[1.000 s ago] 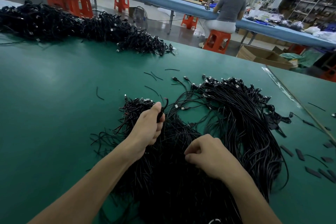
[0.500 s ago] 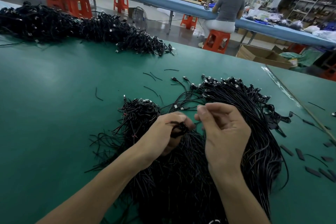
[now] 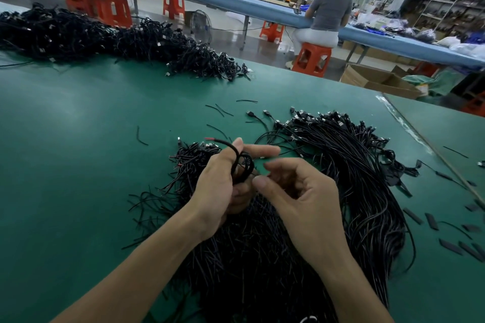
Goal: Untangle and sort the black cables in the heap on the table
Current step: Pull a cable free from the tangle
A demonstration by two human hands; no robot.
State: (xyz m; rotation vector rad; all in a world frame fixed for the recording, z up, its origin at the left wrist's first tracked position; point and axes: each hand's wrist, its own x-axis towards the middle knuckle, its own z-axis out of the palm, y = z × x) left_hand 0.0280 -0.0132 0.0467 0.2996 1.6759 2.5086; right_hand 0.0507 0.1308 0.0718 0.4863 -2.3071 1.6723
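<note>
A big heap of black cables [image 3: 341, 191] lies on the green table [image 3: 78, 165], with plug ends fanned along its far side. Above the heap's left part, my left hand [image 3: 223, 181] holds a small coiled black cable [image 3: 242, 165] looped over its fingers; a red-tipped end sticks out to the upper left. My right hand [image 3: 296, 191] hovers just right of the coil, fingers curled, thumb and forefinger close to the loop. Whether they pinch the cable I cannot tell.
A second long pile of black cables [image 3: 118, 42] runs along the table's far left edge. Short black scraps [image 3: 446, 244] lie at the right. Beyond the table are orange stools [image 3: 311, 59], cardboard boxes [image 3: 378, 81] and a seated person [image 3: 328, 16] at a blue bench.
My left hand has risen a little, and the cable is now wound into a loop over its fingers. My right hand came up from the heap to meet it.
</note>
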